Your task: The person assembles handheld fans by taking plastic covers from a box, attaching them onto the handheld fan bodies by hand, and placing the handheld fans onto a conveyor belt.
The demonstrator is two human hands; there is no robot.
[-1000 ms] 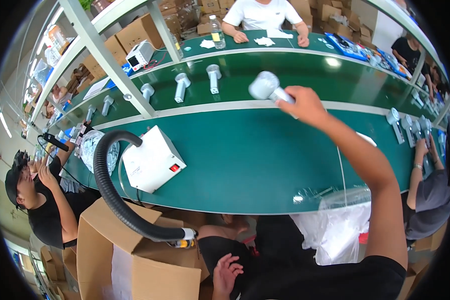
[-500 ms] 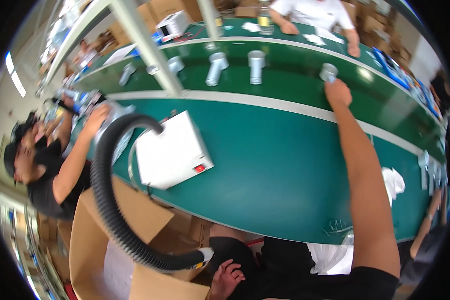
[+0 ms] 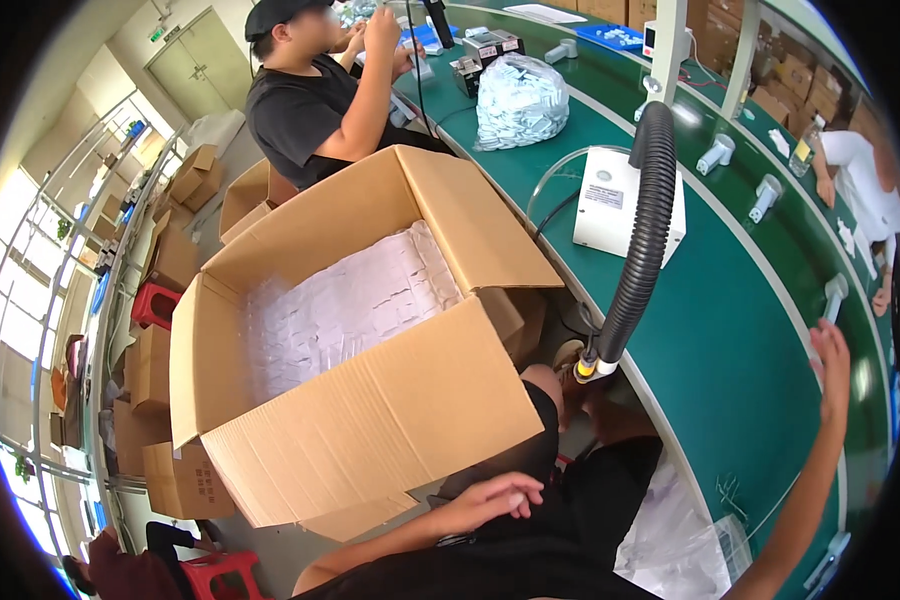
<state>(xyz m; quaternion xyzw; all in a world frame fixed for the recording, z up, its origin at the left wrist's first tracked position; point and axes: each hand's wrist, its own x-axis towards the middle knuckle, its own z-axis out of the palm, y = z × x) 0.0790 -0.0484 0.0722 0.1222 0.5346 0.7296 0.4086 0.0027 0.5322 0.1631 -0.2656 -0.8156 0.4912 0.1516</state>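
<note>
My right hand is over the green belt at the far right, its fingers stretched and apart. Just beyond its fingertips a pale blue-grey device with a round head lies on the belt, apart from the hand. My left hand hovers over my lap in front of the large open carton, with fingers loosely bent and apart; I make out nothing held in it. Flat, whitish packed pieces fill the carton's bottom.
A white box-shaped machine with a black corrugated hose stands on the green table. Past it sit a bag of pale parts and a co-worker in black. Similar devices line the belt. Clear plastic hangs by my lap.
The view has swung left, bringing the carton to the middle. My right hand has come off the device, which stays on the belt. My left hand has risen from my lap.
</note>
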